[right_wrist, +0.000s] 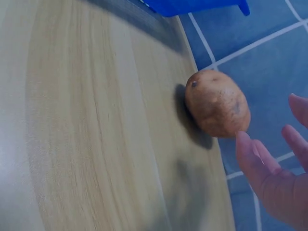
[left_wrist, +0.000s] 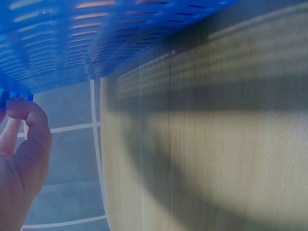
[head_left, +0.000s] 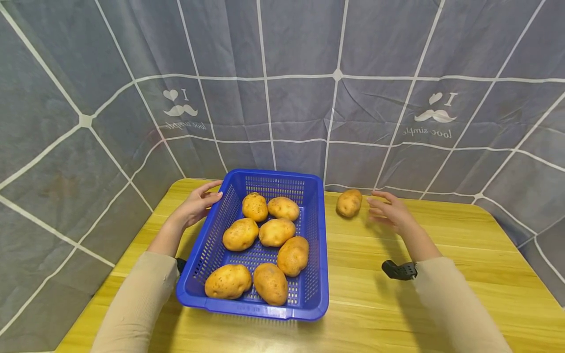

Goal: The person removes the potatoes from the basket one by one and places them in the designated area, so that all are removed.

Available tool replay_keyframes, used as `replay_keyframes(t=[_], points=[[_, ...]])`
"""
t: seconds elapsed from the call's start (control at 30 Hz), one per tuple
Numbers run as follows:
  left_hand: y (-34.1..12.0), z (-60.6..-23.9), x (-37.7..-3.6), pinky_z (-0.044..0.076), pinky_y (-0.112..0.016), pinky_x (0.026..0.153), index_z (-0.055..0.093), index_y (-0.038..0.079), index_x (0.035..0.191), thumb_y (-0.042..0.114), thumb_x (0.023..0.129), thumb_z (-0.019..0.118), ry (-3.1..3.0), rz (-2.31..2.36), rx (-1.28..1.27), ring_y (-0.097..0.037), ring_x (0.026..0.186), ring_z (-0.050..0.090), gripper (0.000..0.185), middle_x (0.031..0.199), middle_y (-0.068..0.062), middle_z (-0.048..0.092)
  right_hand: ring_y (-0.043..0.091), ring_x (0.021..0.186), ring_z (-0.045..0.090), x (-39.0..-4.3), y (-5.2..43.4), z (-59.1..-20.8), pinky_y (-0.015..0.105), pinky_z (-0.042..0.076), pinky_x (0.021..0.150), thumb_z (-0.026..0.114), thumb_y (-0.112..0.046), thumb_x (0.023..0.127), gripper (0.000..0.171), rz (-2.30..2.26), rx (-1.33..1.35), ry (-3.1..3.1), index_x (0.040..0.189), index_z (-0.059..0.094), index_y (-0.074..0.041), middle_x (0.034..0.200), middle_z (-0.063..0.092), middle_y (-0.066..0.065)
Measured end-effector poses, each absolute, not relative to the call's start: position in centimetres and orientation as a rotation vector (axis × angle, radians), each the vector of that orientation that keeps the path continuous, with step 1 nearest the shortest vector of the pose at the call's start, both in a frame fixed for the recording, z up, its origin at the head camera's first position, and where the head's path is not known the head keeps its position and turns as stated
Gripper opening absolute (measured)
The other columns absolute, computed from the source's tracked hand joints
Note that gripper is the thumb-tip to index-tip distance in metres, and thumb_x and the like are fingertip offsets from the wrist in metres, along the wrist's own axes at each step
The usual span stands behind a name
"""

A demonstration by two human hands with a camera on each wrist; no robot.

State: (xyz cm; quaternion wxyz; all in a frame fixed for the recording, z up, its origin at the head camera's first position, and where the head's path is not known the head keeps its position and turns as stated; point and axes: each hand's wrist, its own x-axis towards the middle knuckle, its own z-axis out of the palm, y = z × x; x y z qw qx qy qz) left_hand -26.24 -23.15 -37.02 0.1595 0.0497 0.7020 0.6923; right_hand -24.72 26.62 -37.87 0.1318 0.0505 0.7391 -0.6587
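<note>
Left hand (head_left: pixel 196 206) steadies the blue basket (head_left: pixel 318 255) by its rim; right hand (head_left: pixel 388 212), fingers spread wide, nears the loose potato (head_left: pixel 349 203) at centre frame

potato (right_wrist: pixel 217 103) on table (right_wrist: pixel 86 144), fingers (right_wrist: pixel 257 161) near

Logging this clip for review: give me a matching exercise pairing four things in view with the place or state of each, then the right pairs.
Things:
1. left hand
2. right hand
3. lone potato
4. blue basket

States:
A. holds seven potatoes
B. on the wooden table, near its far edge
C. on the basket's left rim
D. open, beside the lone potato

Pairs: 1-C, 2-D, 3-B, 4-A
</note>
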Motion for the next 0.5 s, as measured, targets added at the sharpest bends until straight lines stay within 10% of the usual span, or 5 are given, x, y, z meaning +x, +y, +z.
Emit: replay_keyframes(t=[0.5], points=[[-23.1, -37.1, -26.2, 0.053, -0.026, 0.073, 0.019, 0.005, 0.148, 0.012, 0.096, 0.051, 2.000, 1.984, 0.145, -0.011, 0.080, 0.063, 0.061, 0.094, 0.002, 0.063, 0.022, 0.106, 0.052, -21.9, 25.8, -36.4, 0.040, 0.047, 0.091, 0.055, -0.025, 0.095, 0.065, -1.883, -0.038, 2.160, 0.144, 0.023, 0.002, 0.137, 0.028, 0.027]])
